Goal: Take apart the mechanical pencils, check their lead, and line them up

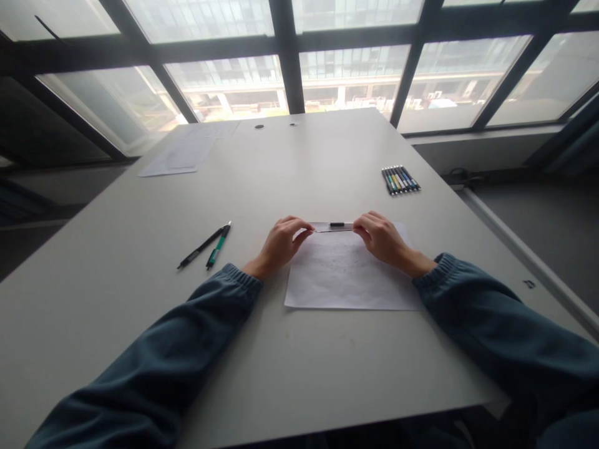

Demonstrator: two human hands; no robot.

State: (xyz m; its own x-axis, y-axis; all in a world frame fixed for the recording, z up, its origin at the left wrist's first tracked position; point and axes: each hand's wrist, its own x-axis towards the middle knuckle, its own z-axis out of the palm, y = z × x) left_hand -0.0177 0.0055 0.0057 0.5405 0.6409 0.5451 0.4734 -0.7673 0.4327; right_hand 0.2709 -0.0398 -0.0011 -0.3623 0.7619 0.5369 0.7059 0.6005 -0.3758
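Note:
My left hand (286, 240) is closed in a pinch near the top edge of a white paper sheet (346, 280). Opposite it, my right hand (381, 237) pinches too, a short gap away. Between the two sets of fingertips runs a thin dark rod (333, 231), like a pen refill, though it is too small to be sure. Just beyond it is a short black cylindrical piece (337, 224) with a pale section toward my right fingers; whether they touch it I cannot tell. The sheet carries faint marks and lies under both hands.
Left of my hands lie a black pen (200, 248) and a green-and-black pen (218, 247), touching near their tops. A row of several pens (401, 179) sits at the right. More papers (185, 151) lie far left on the white table (299, 168), before large windows.

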